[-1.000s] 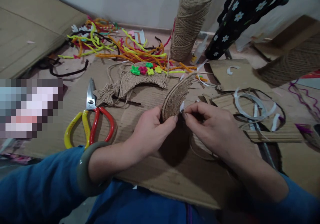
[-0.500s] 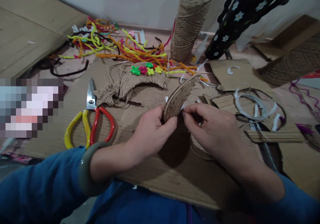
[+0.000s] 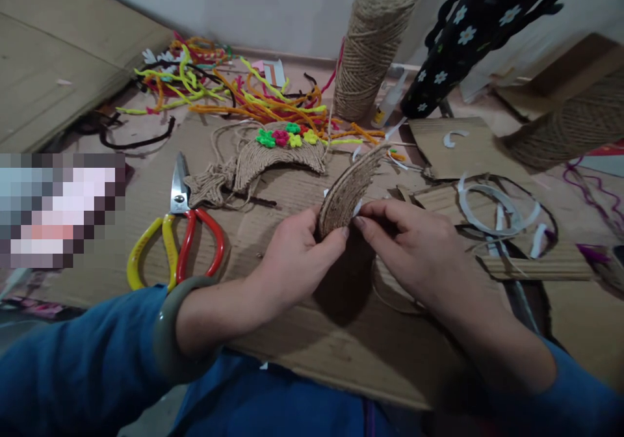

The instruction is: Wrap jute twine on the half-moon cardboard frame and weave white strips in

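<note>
Two hands pinching twine-wrapped crescent, scissors nearby

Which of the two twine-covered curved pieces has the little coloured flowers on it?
The twine-covered piece lying flat on the cardboard sheet, beyond the scissors, carries the flowers. The plain curved piece pinched between the left hand and right hand has none.

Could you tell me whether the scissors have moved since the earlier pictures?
No. The scissors lie at the same spot on the cardboard, beside the twine piece; the slight shift matches the whole view.
</note>
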`<state>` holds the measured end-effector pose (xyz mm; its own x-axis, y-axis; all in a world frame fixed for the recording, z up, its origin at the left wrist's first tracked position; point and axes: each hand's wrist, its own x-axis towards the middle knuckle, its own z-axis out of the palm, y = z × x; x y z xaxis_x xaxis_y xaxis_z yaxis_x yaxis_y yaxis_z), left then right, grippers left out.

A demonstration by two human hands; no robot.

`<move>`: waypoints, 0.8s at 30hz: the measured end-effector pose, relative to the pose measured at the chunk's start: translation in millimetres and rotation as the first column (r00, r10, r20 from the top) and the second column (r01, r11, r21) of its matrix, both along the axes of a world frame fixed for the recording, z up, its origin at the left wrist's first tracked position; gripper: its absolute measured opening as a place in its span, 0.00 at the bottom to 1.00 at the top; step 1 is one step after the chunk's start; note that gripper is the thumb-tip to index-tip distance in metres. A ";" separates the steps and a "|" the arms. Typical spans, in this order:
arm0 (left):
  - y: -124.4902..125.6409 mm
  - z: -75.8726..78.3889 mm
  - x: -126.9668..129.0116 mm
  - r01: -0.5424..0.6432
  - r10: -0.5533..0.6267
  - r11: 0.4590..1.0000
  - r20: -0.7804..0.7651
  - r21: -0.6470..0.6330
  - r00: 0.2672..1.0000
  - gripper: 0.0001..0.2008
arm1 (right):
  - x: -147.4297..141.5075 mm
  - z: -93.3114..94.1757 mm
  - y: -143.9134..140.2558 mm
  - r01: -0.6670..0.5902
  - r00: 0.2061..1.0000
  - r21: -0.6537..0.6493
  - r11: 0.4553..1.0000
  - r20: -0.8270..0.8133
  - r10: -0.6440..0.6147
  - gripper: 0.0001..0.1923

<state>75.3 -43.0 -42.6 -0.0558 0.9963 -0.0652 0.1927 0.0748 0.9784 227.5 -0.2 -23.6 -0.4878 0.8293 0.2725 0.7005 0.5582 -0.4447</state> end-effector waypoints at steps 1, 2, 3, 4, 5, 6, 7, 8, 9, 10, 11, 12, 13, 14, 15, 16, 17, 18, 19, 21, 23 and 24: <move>-0.1 0.2 0.0 0.000 0.000 1.000 -0.002 0.001 1.000 0.06 | 0.3 0.3 0.5 -0.006 1.000 -0.008 1.000 -0.004 0.005 0.06; 0.0 0.5 -0.1 0.002 -0.002 1.000 -0.001 0.000 1.000 0.06 | 0.8 0.4 0.9 -0.006 1.000 -0.012 1.000 -0.011 0.006 0.07; 0.1 0.9 -0.2 0.003 -0.003 1.000 0.002 -0.001 1.000 0.05 | 1.3 0.5 1.4 -0.008 1.000 -0.013 1.000 -0.016 0.008 0.07; 0.3 1.3 -0.4 0.005 -0.005 1.000 0.008 -0.006 1.000 0.05 | 1.9 0.5 1.7 -0.012 1.000 -0.013 1.000 -0.021 0.011 0.07; 0.5 1.6 -0.5 0.003 -0.003 1.000 0.013 -0.014 1.000 0.05 | 2.5 0.3 1.9 -0.016 1.000 -0.010 1.000 -0.024 0.016 0.07; 0.8 1.8 -0.7 0.002 -0.001 1.000 0.018 -0.023 1.000 0.05 | 3.0 0.0 1.7 -0.021 0.999 -0.004 1.000 -0.028 0.021 0.07; 1.1 1.9 -0.8 -0.001 0.002 1.000 0.024 -0.029 1.000 0.06 | 3.4 -0.4 1.4 -0.023 0.999 0.007 1.000 -0.033 0.023 0.07; 1.2 1.8 -0.9 -0.002 0.003 0.999 0.032 -0.032 0.999 0.06 | 3.6 -0.9 0.7 -0.022 0.999 0.025 0.999 -0.038 0.023 0.07; 1.3 1.5 -1.0 0.000 0.002 0.999 0.043 -0.034 0.999 0.06 | 3.6 -1.4 -0.3 -0.018 0.999 0.051 0.999 -0.042 0.020 0.07; 1.2 1.1 -1.0 0.002 0.000 0.999 0.055 -0.032 0.998 0.06 | 3.5 -1.9 -1.4 -0.013 0.999 0.085 0.996 -0.043 0.016 0.06; 1.1 0.6 -1.1 0.005 -0.003 1.000 0.067 -0.028 0.998 0.06 | 3.3 -2.4 -2.6 -0.014 0.999 0.121 0.993 -0.038 0.019 0.06; 0.8 -0.1 -1.1 0.006 -0.005 1.000 0.075 -0.025 0.997 0.06 | 3.0 -2.8 -3.8 -0.021 0.999 0.153 0.988 -0.026 0.025 0.07; 0.5 -0.7 -1.1 0.004 -0.002 1.000 0.075 -0.026 0.997 0.05 | 2.8 -3.1 -4.7 -0.036 0.999 0.175 0.984 -0.008 0.038 0.07; 0.2 -1.4 -1.2 -0.001 0.003 1.000 0.067 -0.031 0.998 0.05 | 2.6 -3.4 -5.5 -0.054 0.999 0.191 0.980 0.012 0.052 0.07; 0.0 -2.0 -1.1 -0.006 0.008 0.999 0.058 -0.034 0.998 0.05 | 2.6 -3.7 -5.9 -0.070 0.997 0.200 0.977 0.029 0.065 0.07; -0.2 -2.6 -1.1 -0.009 0.011 0.999 0.052 -0.035 0.999 0.05 | 2.7 -4.1 -6.1 -0.081 0.996 0.209 0.975 0.042 0.074 0.07; -0.3 -3.0 -0.9 -0.009 0.010 0.999 0.047 -0.032 0.999 0.05 | 2.9 -4.4 -6.1 -0.087 0.996 0.218 0.972 0.051 0.077 0.07; -0.4 -3.2 -0.7 -0.009 0.010 1.000 0.045 -0.024 0.999 0.04 | 3.2 -4.6 -5.9 -0.090 0.995 0.231 0.969 0.057 0.079 0.08; -0.5 -3.3 -0.3 -0.006 0.006 1.000 0.045 -0.011 0.999 0.04 | 3.4 -4.9 -5.6 -0.091 0.995 0.249 0.964 0.061 0.079 0.08; -0.8 -3.1 0.5 -0.003 0.003 1.000 0.041 0.015 0.999 0.03 | 3.7 -5.0 -5.1 -0.092 0.995 0.278 0.956 0.074 0.074 0.08; -1.3 -2.5 1.3 -0.007 0.006 1.000 0.031 0.025 0.999 0.02 | 3.5 -5.0 -4.7 -0.094 0.994 0.291 0.952 0.088 0.072 0.07; -1.7 -2.1 1.6 -0.007 0.006 1.000 0.025 0.024 1.000 0.02 | 3.2 -4.9 -4.6 -0.094 0.993 0.291 0.952 0.093 0.070 0.07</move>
